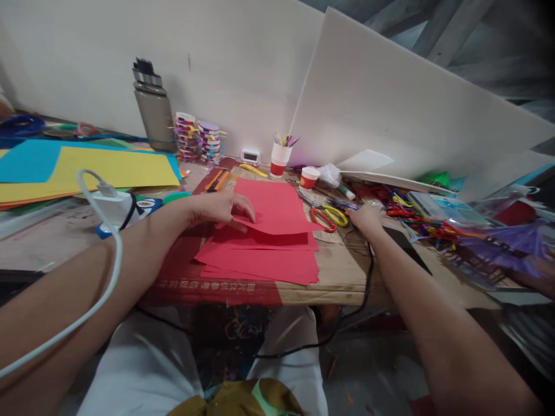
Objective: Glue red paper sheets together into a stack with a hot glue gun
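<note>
Several red paper sheets (269,263) lie overlapping on a cardboard-covered table (342,283). My left hand (225,209) is at the left edge of the upper red sheet (277,202), its thumb under the raised sheet and its fingers curled over it. To the right, my right hand (367,219) reaches among small items, its fingertips closed at a blue and clear object (344,205) too small to name. Between the hands lie scissors with red handles (323,219) and a tool with yellow handles (336,215).
A grey bottle (154,112), stacked decorated cups (186,138), a pen cup (280,159) and a small cup (309,178) stand behind. Yellow paper (117,167) lies left. A white cable (115,260) crosses my left arm. Another person's hand (537,271) is far right.
</note>
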Tool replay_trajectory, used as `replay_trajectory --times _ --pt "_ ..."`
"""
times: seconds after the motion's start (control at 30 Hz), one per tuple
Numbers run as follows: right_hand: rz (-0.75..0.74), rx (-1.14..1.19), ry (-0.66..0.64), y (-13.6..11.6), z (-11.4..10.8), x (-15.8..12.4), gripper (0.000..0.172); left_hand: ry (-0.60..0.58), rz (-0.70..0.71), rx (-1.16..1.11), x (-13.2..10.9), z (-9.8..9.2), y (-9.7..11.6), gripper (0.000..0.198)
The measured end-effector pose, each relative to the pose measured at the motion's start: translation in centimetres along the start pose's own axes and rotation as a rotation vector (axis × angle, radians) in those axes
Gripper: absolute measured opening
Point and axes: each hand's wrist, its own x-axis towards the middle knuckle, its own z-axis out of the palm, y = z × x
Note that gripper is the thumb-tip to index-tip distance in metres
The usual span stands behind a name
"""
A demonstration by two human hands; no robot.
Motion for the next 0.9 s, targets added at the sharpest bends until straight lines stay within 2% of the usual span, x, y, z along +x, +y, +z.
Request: replay_trajectory --times 0.07,0.13,0.27,0.33,0.4,0.47,0.53,0.63,0.7,0.8,0.9 --pt "-0.004 0.095 0.103 -1.3 -0.3 -0.9 0.042 -0.055 0.006 -0.039 -0.5 -0.2 0.3 0.044" --pt "-0.186 0.266 0.118 -3.1 -0.8 -1.9 0.030 -0.072 0.004 -0.133 -1.4 -0.1 0.7 0.047" --pt "-0.606 0.625 0.002 -7.1 -1.6 -4.0 0.033 0.162 -0.040 -0.357 -3.0 0.8 1.6 0.071" --pt "-0.807 0.641 -0.095 -8.9 -1.8 -4.9 0.037 0.195 -0.071 -0.319 -2.6 1.2 1.5 0.072" --pt "-0.914 0.568 -0.205 -10.2 -1.7 -5.9 0.046 0.152 -0.104 -0.196 -1.4 1.4 1.1 0.064" --pt "-0.946 0.462 -0.296 -11.1 -1.3 -6.8 0.058 0.180 -0.159 -0.002 0.1 1.7 0.6 0.052" --pt "-0.949 0.360 -0.369 -11.7 -0.7 -7.8 0.068 0.261 -0.155 0.141 1.3 2.1 0.3 0.043" --pt "-0.940 0.258 -0.433 -12.0 0.3 -8.8 0.077 0.364 -0.126 0.249 2.1 3.1 0.6 0.045" --pt "-0.937 0.224 -0.437 -12.0 0.6 -9.2 0.080 0.318 -0.121 0.285 2.1 3.9 1.1 0.060" --pt "-0.938 0.190 -0.445 -11.9 0.4 -9.4 0.079 0.129 -0.161 0.332 2.1 4.9 1.7 0.082" --pt "-0.939 0.174 -0.489 -11.9 0.0 -9.2 0.076 0.033 -0.206 0.379 2.1 5.5 2.0 0.087"
